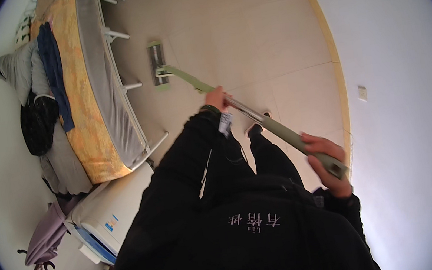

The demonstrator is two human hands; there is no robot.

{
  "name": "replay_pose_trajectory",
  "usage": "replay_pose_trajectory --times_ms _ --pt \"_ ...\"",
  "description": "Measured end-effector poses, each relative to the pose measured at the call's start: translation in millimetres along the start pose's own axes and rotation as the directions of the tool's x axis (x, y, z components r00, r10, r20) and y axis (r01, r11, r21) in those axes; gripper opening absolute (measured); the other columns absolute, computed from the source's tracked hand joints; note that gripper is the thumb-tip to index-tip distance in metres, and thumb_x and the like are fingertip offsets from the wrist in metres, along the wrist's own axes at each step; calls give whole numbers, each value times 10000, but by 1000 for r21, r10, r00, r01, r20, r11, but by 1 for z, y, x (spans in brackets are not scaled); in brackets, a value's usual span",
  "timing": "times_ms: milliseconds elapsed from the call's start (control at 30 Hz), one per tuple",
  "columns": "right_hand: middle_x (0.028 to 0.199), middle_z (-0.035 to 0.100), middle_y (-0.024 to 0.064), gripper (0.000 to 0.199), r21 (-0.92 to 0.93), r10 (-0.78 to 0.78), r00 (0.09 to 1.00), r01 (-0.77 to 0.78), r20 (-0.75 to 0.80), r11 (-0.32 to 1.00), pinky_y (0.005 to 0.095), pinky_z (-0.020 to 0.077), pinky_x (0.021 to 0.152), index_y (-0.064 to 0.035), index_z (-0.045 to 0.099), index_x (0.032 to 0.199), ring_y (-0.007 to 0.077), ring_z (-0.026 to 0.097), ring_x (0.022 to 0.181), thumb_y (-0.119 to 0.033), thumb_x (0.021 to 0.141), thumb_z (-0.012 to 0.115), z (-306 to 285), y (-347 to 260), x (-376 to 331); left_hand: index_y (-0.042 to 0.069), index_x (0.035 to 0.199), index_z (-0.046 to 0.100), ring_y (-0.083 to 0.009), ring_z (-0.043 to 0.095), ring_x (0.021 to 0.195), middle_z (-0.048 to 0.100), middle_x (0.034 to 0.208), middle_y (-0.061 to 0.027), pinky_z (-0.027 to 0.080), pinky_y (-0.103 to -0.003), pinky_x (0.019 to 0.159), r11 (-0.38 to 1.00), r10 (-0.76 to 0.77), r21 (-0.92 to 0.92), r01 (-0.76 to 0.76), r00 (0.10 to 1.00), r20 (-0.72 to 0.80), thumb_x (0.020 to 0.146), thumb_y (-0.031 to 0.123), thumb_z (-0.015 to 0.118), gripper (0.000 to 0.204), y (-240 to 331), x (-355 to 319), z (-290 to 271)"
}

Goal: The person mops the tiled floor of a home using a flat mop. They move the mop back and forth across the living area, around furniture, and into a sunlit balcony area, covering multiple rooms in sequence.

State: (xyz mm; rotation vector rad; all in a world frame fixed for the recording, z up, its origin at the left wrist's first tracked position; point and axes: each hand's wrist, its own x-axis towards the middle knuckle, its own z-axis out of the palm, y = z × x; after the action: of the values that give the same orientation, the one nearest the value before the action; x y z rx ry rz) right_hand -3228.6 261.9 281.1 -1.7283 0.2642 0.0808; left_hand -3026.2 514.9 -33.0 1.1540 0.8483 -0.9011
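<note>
Pale inverted lettering [254, 221] across black top [254, 258]; small blue label [111, 223] on white appliance [118, 203].

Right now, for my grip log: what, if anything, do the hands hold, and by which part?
A long, flat-headed green and silver mop: left hand where the lower green section meets the silver, right hand around the green upper grip.

Bed [80, 98] left, clothes [53, 69] on it, wall [400, 127] right, mop head [160, 81] on floor [246, 32] between — nearer bed
</note>
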Motion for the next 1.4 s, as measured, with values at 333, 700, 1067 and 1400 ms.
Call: replay_pose_trajectory --times_ms 333,700,1067,1400 --pt "1167 652 225 178 -6 197 964 -201 -181 980 425 448 1016 10 658 992 341 597 1171 -71 834 672 5 -33 -11 33 901 543 -276 660 776 612 852 -129 574 -407 639 972 -77 233 34 981 178 930 187 518 159 -38 -1 12" --pt "870 695 213 200 -165 -87 996 89 17 982 418 583 796 -8 614 739 361 707 862 -181 717 712 -26 -81 36 -1 862 510 -230 633 763 588 799 -108 560 -356 709 887 -110 -440 138 990 89 942 136 512 159 -5 -132 11" --pt "998 709 163 134 49 -304 816 322 491 945 363 574 793 -8 673 853 324 705 958 1 726 712 77 -43 168 72 829 496 -193 600 685 605 722 -62 521 -329 672 774 214 -567 -282 959 -186 903 127 547 105 27 -71 -134" --pt "1038 707 159 123 262 -243 908 156 341 952 318 539 845 11 663 936 246 693 959 31 816 680 174 28 197 87 826 448 -172 565 629 536 703 -39 513 -345 599 820 117 -504 -272 941 -318 847 118 551 109 53 37 -242"
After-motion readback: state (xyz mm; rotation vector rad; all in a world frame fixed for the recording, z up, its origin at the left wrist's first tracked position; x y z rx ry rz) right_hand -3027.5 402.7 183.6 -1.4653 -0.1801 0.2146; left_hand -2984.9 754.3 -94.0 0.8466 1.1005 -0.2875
